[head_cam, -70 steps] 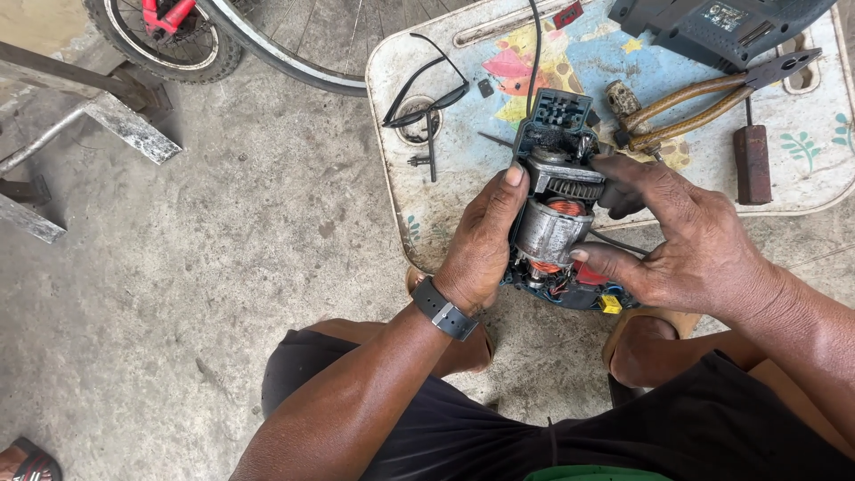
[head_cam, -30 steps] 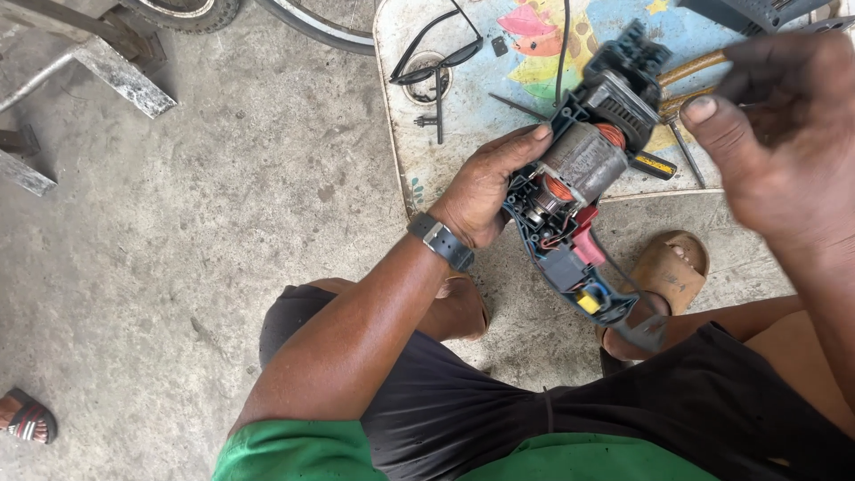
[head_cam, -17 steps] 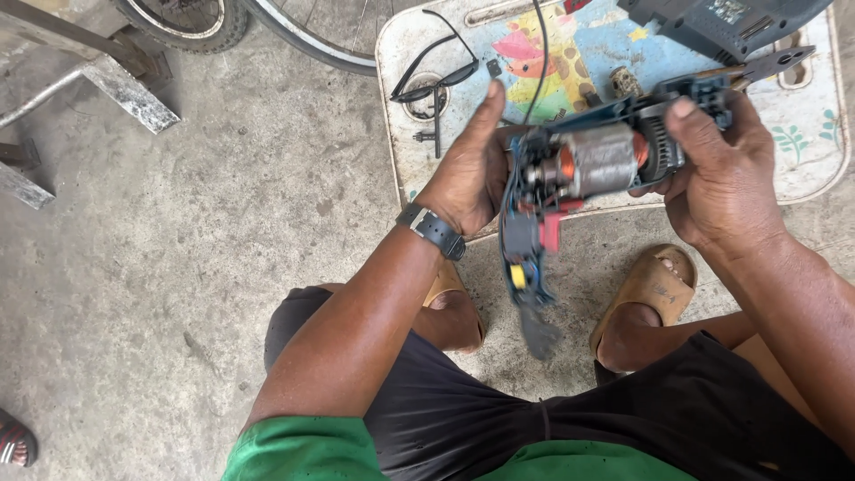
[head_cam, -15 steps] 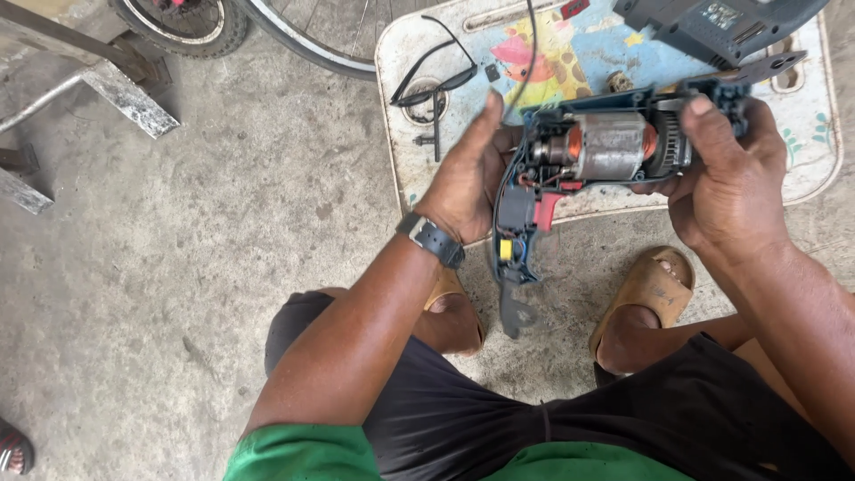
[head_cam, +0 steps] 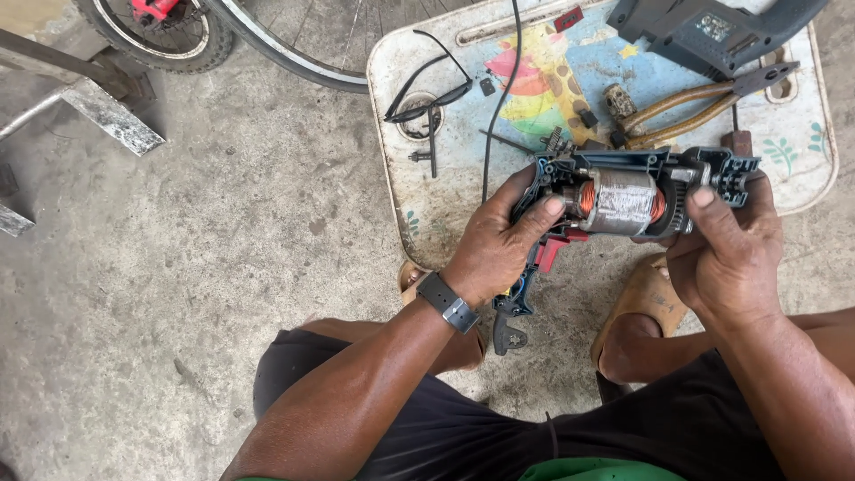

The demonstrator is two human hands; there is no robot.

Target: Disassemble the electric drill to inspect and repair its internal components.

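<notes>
A worn plastic tray (head_cam: 427,214) sits on the concrete floor (head_cam: 196,294). Along its far edge lie black glasses (head_cam: 427,89), rusty pliers (head_cam: 704,102) and a grey drill housing (head_cam: 704,31). A bicycle wheel (head_cam: 267,44) stands beyond its far left corner.

Bike wheel (head_cam: 267,44) & grey drill housing (head_cam: 704,31) cut off at top edge (small bits on tray (head_cam: 463,214) too tiny to tell).
</notes>
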